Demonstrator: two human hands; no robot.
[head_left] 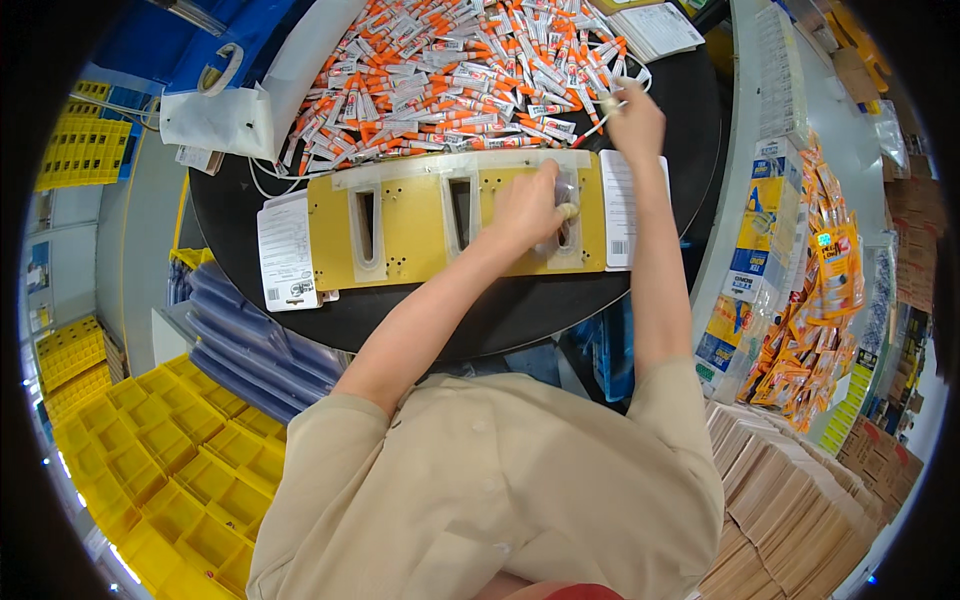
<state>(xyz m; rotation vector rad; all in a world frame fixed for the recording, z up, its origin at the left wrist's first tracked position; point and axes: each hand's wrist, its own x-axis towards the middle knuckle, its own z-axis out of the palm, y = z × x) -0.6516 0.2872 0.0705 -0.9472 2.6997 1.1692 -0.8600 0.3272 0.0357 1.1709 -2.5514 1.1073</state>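
My left hand (528, 208) rests on the right end of a yellow plate (412, 225) with three long slots edged in clear material. Its fingers are closed at the right slot, around a see-through piece (567, 190) that I cannot make out clearly. My right hand (636, 122) is at the right edge of a heap of small white tubes with orange caps (440, 85). Its fingers are curled and slightly blurred; what they hold is not clear. Pale covers sit on some fingertips. Printed white cards (288, 250) stick out from under the plate's left end, and another card (619, 215) at its right.
All this lies on a round black table (470, 325). Stacked cards (655, 32) lie at the far right. Yellow trays (190, 450) and clear plastic sheets (255, 335) are at my left. Orange packs (815, 300) and stacked brown cardboard (790, 500) are at my right.
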